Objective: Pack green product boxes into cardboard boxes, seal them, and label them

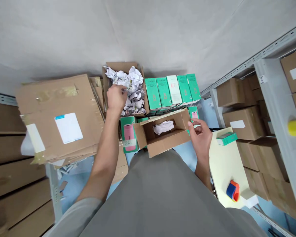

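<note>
My left hand (116, 98) reaches into a cardboard box of crumpled white paper (133, 80), its fingers closed on some of the paper at the box's left side. In front of my body, a smaller open cardboard box (162, 143) has its flaps spread. One crumpled piece of white paper (163, 127) lies inside it. At that box's right end is my right hand (200, 136), thumb and fingers closed at the edge of its end flap. Green boxes with a pink picture (129, 135) show behind and beside the small box.
A row of green and white boxes (160, 93) stands against the wall. Flattened cardboard (61, 125) is stacked at left. On the pale tabletop (227, 164) at right lie a green box (227, 138) and a blue and orange tape dispenser (233, 191). Shelves with cartons flank both sides.
</note>
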A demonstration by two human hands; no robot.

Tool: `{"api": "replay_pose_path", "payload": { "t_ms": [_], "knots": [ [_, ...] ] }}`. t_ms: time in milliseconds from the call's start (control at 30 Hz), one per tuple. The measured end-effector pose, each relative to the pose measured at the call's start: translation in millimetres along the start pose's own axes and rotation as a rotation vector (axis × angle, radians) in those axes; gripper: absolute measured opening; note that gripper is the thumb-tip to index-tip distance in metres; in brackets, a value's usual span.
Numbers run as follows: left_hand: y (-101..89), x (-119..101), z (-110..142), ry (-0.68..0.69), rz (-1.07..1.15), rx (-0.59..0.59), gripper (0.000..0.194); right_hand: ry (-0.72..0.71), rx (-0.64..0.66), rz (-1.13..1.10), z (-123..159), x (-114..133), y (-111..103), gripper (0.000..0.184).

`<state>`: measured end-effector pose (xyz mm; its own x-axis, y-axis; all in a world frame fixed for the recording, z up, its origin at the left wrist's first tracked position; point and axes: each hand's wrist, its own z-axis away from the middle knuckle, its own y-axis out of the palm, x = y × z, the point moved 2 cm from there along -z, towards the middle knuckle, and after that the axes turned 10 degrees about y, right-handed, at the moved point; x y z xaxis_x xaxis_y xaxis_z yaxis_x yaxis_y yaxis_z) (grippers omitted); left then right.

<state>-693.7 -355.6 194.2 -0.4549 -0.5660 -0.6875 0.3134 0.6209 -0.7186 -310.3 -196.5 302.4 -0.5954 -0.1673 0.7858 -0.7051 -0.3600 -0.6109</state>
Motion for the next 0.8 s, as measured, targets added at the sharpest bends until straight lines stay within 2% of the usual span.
{"api": "replay_pose_path", "payload": {
  "t_ms": [100, 167, 267, 333, 367, 467, 600, 700, 800],
  "knots": [
    [-27.1, -13.8, 21.2, 0.009, 0.044, -0.102, 0.028, -0.003, 0.011, -0.009, -2.7, -1.4, -0.2, 0.040],
    [-50.4, -33.2, 44.8, 0.034, 0.169, -0.188, 0.025, -0.023, 0.028, -0.016, -5.4, -1.5, 0.4, 0.037],
    [-83.5, -76.8, 90.7, 0.182, 0.401, -0.317, 0.014, -0.070, 0.086, -0.029, -9.2, 1.0, 3.4, 0.035],
    [-95.6, -106.7, 121.7, 0.277, 0.478, -0.307, 0.003, -0.115, 0.145, -0.054, -11.3, 4.5, 6.4, 0.034],
    [-97.5, -119.6, 135.5, 0.324, 0.500, -0.286, 0.006, -0.140, 0.183, -0.074, -12.1, 6.5, 8.3, 0.034],
    [-87.0, -142.7, 166.6, 0.356, 0.518, -0.152, 0.011, -0.206, 0.348, -0.130, -13.9, 12.2, 14.4, 0.032],
    [-58.5, -146.6, 187.6, 0.336, 0.309, 0.071, 0.015, -0.259, 0.572, -0.093, -15.8, 12.1, 21.2, 0.030],
    [-44.9, -142.4, 196.4, 0.310, 0.117, 0.195, 0.026, -0.297, 0.636, -0.038, -18.8, 5.3, 23.4, 0.029],
    [-37.9, -138.3, 203.0, 0.309, 0.000, 0.224, 0.030, -0.319, 0.650, -0.023, -22.8, -2.0, 23.9, 0.026]
  ]
}}
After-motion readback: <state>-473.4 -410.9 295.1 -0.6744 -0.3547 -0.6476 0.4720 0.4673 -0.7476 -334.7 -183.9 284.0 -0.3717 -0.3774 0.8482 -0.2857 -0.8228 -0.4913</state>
